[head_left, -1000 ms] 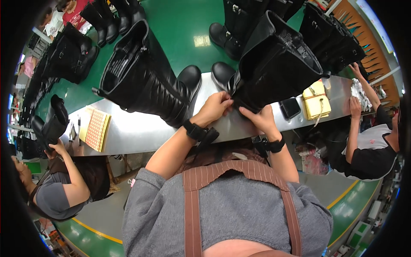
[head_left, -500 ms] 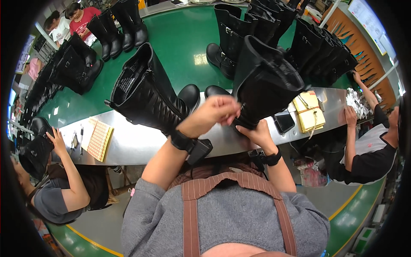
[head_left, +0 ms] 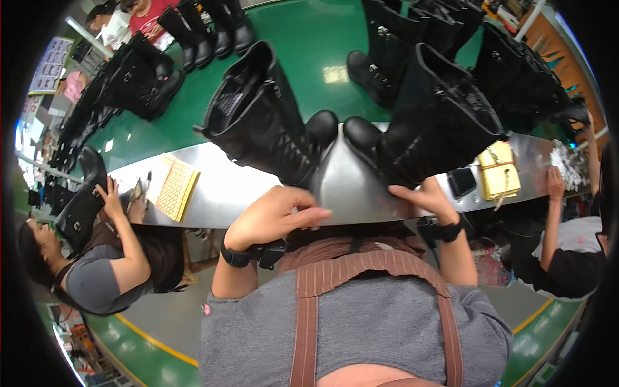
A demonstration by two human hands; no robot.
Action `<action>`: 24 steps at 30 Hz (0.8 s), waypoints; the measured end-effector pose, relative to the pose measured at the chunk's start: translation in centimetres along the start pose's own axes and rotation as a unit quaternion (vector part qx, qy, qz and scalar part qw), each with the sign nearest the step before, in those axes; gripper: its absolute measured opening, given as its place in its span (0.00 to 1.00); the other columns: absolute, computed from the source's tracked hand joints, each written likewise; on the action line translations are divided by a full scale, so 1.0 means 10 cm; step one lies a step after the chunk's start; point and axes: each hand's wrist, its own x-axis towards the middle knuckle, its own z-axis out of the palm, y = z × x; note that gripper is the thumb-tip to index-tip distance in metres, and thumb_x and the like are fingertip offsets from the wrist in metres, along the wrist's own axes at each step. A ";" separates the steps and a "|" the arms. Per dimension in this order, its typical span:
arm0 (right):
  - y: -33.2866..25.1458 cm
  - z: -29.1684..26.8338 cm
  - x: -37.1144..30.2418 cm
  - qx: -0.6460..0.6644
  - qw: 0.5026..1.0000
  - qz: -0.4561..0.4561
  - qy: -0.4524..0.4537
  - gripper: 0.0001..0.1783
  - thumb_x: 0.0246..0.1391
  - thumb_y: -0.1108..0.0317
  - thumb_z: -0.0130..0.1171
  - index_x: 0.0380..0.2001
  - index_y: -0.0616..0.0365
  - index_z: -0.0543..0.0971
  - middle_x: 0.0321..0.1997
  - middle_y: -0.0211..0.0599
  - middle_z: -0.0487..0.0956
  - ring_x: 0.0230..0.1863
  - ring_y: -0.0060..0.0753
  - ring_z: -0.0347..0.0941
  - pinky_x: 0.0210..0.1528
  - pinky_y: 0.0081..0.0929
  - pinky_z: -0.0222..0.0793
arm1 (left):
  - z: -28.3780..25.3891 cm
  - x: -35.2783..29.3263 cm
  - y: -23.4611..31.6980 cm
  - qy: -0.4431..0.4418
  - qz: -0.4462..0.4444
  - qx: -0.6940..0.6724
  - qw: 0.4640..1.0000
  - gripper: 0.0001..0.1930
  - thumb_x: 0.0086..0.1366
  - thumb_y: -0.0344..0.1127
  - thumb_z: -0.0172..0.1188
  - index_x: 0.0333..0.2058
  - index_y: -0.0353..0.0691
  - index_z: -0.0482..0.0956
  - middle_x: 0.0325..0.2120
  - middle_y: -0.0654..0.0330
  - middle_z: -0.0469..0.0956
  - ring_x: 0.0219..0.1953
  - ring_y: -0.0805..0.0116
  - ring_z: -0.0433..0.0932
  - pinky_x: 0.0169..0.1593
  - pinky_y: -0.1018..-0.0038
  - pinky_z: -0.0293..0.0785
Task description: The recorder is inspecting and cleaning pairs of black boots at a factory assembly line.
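Two tall black boots stand upright before me, toes pointing inward: the left boot, with lettered lining showing in its open top, and the right boot. My left hand hovers at the table's near edge below the left boot, loosely curled, thumb and index finger apart, nothing between them. At the lower back of the right boot is my right hand, its thumb stretched out to the left. The fingers reach up beside the shaft; whether they touch it is unclear.
Yellow patterned pads lie left on the metal table edge. Toward the right are a dark phone-like object and a tied yellow bundle. More boots crowd the green tabletop. Co-workers sit on both sides.
My left hand has come back from the right boot, down and left toward the table edge. The right hand has loosened from the boot's ankle. The view has shifted, and the right boot is turned.
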 end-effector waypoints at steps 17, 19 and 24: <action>-0.15 0.43 0.08 0.320 0.939 0.115 0.057 0.22 0.50 0.68 0.63 0.49 0.64 0.75 0.51 0.38 0.77 0.53 0.33 0.73 0.56 0.30 0.68 | 0.48 0.59 -0.65 0.173 0.096 -0.595 0.779 0.21 0.63 0.33 0.59 0.54 0.35 0.69 0.48 0.56 0.75 0.49 0.63 0.76 0.54 0.66 0.74; -0.20 0.47 0.09 0.474 0.875 0.097 0.008 0.19 0.56 0.65 0.57 0.48 0.63 0.77 0.47 0.37 0.80 0.49 0.30 0.75 0.55 0.28 0.69 | 0.50 0.58 -0.50 0.168 0.120 -0.602 0.771 0.21 0.64 0.35 0.58 0.54 0.36 0.70 0.49 0.56 0.75 0.50 0.63 0.76 0.55 0.64 0.73; -0.25 0.57 0.11 0.480 0.876 0.031 -0.021 0.25 0.57 0.57 0.52 0.50 0.66 0.75 0.52 0.40 0.77 0.55 0.33 0.72 0.60 0.32 0.62 | 0.57 0.59 -0.36 0.185 0.135 -0.586 0.777 0.21 0.65 0.45 0.56 0.51 0.37 0.73 0.47 0.59 0.77 0.50 0.66 0.75 0.56 0.67 0.69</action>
